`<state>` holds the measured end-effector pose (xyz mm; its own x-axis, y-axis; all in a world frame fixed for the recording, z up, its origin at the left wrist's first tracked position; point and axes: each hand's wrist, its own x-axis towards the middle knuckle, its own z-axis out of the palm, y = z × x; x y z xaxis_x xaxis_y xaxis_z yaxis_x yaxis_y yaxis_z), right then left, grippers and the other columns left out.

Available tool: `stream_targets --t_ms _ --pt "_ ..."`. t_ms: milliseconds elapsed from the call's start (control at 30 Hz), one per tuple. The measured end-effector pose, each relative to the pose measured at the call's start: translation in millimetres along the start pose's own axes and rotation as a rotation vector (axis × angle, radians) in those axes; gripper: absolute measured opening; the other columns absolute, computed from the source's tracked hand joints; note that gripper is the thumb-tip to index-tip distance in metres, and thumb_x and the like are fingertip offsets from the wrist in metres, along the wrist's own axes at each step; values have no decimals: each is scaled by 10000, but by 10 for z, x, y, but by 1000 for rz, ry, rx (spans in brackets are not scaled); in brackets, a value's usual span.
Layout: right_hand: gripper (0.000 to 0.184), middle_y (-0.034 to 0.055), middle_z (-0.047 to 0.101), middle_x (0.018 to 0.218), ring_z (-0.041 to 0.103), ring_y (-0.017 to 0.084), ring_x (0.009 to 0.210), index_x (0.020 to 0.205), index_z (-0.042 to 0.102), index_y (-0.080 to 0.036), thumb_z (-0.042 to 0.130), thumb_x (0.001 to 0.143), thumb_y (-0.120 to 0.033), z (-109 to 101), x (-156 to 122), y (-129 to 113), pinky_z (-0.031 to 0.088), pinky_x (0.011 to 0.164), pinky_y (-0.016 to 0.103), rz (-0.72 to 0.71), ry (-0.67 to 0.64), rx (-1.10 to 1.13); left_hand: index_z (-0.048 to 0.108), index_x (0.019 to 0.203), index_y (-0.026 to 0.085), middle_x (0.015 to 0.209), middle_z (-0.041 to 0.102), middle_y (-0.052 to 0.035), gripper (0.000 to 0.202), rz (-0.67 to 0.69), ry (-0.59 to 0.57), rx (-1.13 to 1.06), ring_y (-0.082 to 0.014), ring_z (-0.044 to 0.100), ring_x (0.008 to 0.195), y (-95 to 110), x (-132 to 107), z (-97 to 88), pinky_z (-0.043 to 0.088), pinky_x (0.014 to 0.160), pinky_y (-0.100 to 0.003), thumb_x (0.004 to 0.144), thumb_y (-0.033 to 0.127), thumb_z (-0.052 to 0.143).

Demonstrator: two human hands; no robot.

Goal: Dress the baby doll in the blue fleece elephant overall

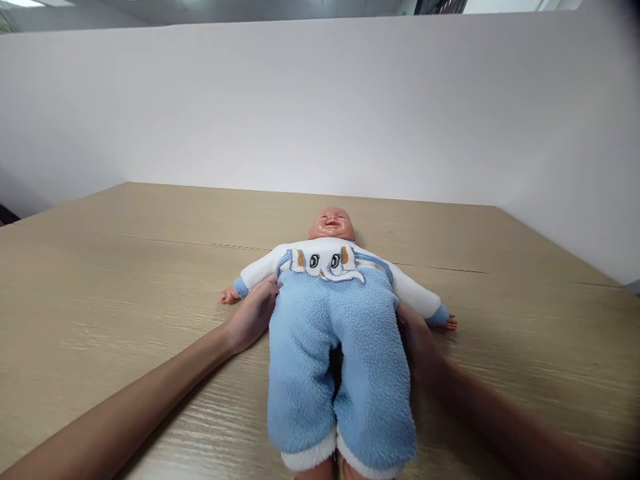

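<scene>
Head view | doll (pixel 334 300), feet cut off | left hand (pixel 253 317), right hand (pixel 420 343) at its sides, partly hidden | hands' grip unclear

Our bare left forearm (pixel 155 397) and right forearm (pixel 505 407) slant inward to the doll (pixel 333 313); our left grip (pixel 256 312) and right grip (pixel 419 341) touch its opposite sides, their fingertips mostly hidden by it.

The doll (pixel 334 313) has a smooth, slightly glossy head (pixel 332 224) that looks like plastic or rubber. Its trousers (pixel 300 340) are matt, fluffy cloth with a nubbly, fleece-like pile, and the hems (pixel 311 457) look just as plushy. The sleeves (pixel 413 291) are matt, fuzzy cloth; the elephant patch (pixel 326 261) carries stitched thread. The table (pixel 125 273) looks wood-grained with a faint sheen, the wall (pixel 300 110) smooth and matt.
</scene>
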<state>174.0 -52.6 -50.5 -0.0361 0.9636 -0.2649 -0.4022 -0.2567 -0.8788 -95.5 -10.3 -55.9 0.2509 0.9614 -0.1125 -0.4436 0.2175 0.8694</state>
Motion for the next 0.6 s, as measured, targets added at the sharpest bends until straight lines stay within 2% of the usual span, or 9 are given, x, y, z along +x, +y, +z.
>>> stream_targets --t_ms 67,167,300,400,467,533,600 --pt "330 -17 641 587 627 237 640 766 654 -259 868 702 -501 44 -18 -16 535 609 348 16 18 43 669 842 205 837 669 7 149 56 0 3 -234 625 917 9 34 -17 506 865 -334 738 267 757" --pt "293 -15 619 587 629 246 661 736 641 -271 860 697 -462 108 -50 -60 575 661 369 -49 6 50 652 788 210 841 678 -12 118 128 -3 -12 -273 631 1009 42 55 28 502 962 -365 705 256 722" --pt "239 2 557 571 643 284 728 709 620 -285 801 759 -433 149 -71 -102 609 737 415 -135 -20 19 660 805 208 896 714 -33 149 125 -26 -23 -326 643 1117 87 34 84 493 1049 -414 675 251 718" --pt "162 28 619 649 663 308 798 724 630 -292 770 747 -370 104 -35 -77 617 778 435 -188 -61 15 638 778 207 864 700 -37 163 68 1 -39 -325 654 1049 90 21 47 507 1018 -424 654 271 722" --pt "105 44 708 794 689 326 904 830 692 -296 743 747 -336 43 3 -39 612 859 445 -213 -96 27 636 788 201 854 689 -41 171 48 35 -28 -314 650 995 79 25 -5 508 979 -418 675 295 723" --pt "189 41 752 946 691 325 1016 966 736 -298 696 782 -312 -23 34 -4 580 955 438 -239 -112 19 637 820 196 866 680 -47 185 91 43 -6 -292 631 943 74 36 -64 498 917 -397 719 331 713" --pt "188 29 735 968 671 297 1025 999 738 -295 656 830 -298 -78 47 12 546 975 410 -301 -123 -28 622 848 199 871 650 -37 202 175 10 49 -246 587 872 89 49 -119 466 828 -352 780 370 703"
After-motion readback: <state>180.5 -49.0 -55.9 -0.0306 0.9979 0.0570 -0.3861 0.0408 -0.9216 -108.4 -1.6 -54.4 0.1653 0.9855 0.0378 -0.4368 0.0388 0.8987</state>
